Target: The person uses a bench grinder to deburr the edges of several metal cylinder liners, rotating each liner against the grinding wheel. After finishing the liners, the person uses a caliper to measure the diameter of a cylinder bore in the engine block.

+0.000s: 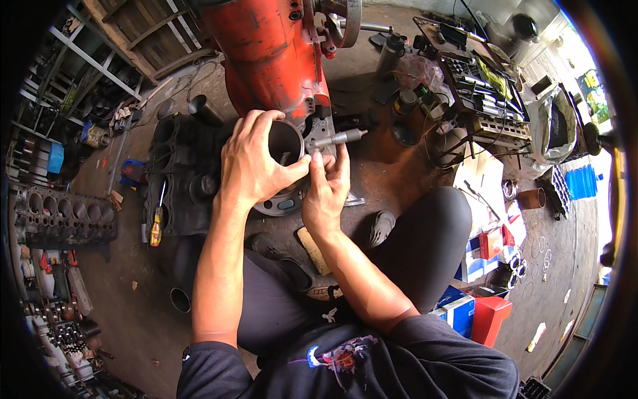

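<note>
Resting on the stained workshop floor, an engine block is sitting left of a darker block. The left hand's fingers are curving around a cylinder liner before the red machine; the right hand's are pinching a micrometer beside its rim. Rightward, cartons are lying about.

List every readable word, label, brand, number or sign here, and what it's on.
No text reads clearly.
Grey micrometer at the right hand: any scale marks too small to read.
Metal cylinder in the left hand: none visible.
Blue-and-white box: printing too small and blurred.
Dark shirt: coloured print, no legible words.
Red machine: no legible lettering.
</note>
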Available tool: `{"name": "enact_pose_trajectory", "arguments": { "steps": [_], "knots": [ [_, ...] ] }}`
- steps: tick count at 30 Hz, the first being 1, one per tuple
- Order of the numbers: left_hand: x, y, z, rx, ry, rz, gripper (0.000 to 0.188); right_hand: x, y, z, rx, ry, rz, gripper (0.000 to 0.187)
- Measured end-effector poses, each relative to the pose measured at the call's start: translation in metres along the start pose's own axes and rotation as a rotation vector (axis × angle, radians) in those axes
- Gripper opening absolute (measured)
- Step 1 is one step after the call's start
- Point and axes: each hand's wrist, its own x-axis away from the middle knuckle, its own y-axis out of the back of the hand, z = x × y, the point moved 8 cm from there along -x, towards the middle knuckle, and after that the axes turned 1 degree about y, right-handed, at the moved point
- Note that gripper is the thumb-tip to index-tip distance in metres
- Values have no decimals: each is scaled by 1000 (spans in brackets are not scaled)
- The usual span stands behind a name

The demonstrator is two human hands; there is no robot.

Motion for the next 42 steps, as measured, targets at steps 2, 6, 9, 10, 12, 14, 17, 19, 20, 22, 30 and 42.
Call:
{"name": "enact_pose_trajectory", "arguments": {
  "steps": [2,6,9,10,12,14,17,19,20,22,30,42],
  "knots": [
    [0,0,0,-12,2,1,65,9,8,-6,-7,13,-19,63],
    [0,0,0,-23,3,2,66,12,25,-26,-6,-12,-57,61],
    [0,-2,0,-10,4,15,67,9,28,-37,-46,-7,-67,59],
    [0,-1,0,-18,-1,16,67,8,28,-39,-50,1,-67,59],
    [0,-2,-1,-27,-4,26,67,8,28,-40,-36,3,-64,59],
    [0,-2,-1,-24,-9,32,67,7,28,-38,3,-2,-56,59],
    [-1,-2,-1,-26,-11,37,67,3,27,-35,50,-25,-49,59],
    [-1,-2,-1,-27,-14,37,66,-1,25,-32,68,-35,-37,59],
    [-1,-2,-1,-27,-19,37,67,-3,24,-31,91,-50,-34,59],
    [-1,-2,-1,-26,-27,32,67,-6,23,-28,126,-58,-27,60],
    [-2,-3,-2,-30,-25,30,65,-28,20,-27,199,-123,17,66],
    [-1,-1,-2,-58,58,10,67,18,37,-29,53,-53,-70,63]
  ]
}}
